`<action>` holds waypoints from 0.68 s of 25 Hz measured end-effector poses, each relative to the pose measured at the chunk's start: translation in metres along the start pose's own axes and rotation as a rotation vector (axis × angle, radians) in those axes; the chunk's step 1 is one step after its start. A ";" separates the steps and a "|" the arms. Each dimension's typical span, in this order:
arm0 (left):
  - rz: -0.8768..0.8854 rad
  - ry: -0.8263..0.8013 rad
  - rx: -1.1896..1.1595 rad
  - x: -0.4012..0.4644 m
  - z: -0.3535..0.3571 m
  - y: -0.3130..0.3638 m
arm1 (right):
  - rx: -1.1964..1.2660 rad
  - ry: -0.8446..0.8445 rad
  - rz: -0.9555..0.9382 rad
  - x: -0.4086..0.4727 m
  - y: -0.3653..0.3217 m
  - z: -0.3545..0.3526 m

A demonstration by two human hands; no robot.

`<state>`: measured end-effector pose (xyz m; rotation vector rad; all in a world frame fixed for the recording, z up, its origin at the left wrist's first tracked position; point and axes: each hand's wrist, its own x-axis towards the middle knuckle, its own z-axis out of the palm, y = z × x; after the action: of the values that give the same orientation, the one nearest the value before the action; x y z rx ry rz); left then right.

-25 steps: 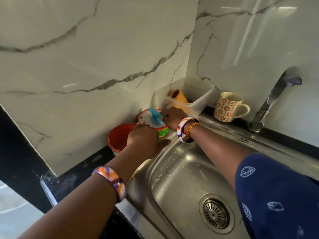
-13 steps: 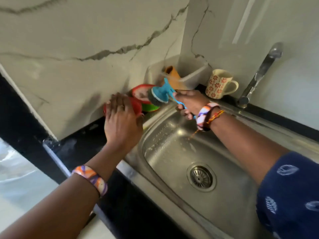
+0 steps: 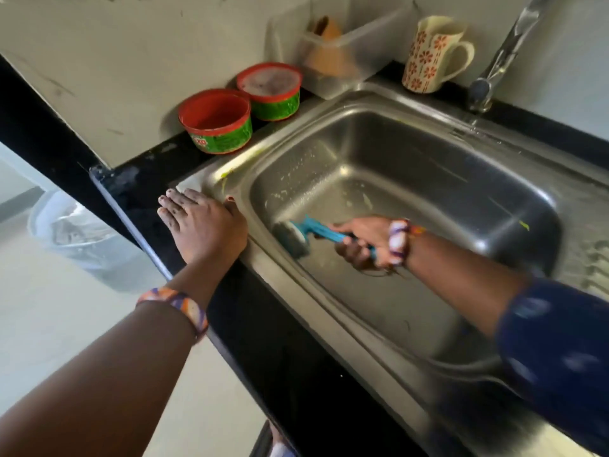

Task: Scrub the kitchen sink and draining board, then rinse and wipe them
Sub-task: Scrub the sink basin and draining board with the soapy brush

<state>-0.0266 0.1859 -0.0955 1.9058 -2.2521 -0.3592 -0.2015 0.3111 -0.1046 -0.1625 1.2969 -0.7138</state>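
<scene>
Sink (image 3: pixel 412 179) of shiny steel sat in the black counter (image 3: pixel 263 324), with bits of soap foam on its left wall. Inside it, the right hand (image 3: pixel 362 242) had its fingers curled tight around the blue brush (image 3: pixel 306 234), whose dark head touched the near left wall. The left hand (image 3: pixel 201 225) lay flat on the sink's left rim, fingers close together. Two red and green tubs (image 3: pixel 217 123), a clear box (image 3: pixel 339 54) and a flowery mug (image 3: pixel 431 54) stood behind, near the tap (image 3: pixel 501 57).
</scene>
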 end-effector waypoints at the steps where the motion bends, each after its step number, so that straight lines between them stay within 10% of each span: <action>1: -0.009 0.011 0.006 0.001 0.001 0.001 | -0.028 0.004 -0.019 0.015 -0.009 0.007; 8: -0.028 0.027 0.038 0.004 0.004 0.006 | -0.352 -0.138 0.427 -0.030 0.027 -0.073; 17: -0.039 0.051 0.044 0.004 0.003 0.007 | -0.187 -0.112 0.085 0.046 -0.030 -0.021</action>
<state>-0.0350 0.1829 -0.0965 1.9603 -2.2106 -0.2644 -0.2283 0.2679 -0.1336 -0.2926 1.2548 -0.5038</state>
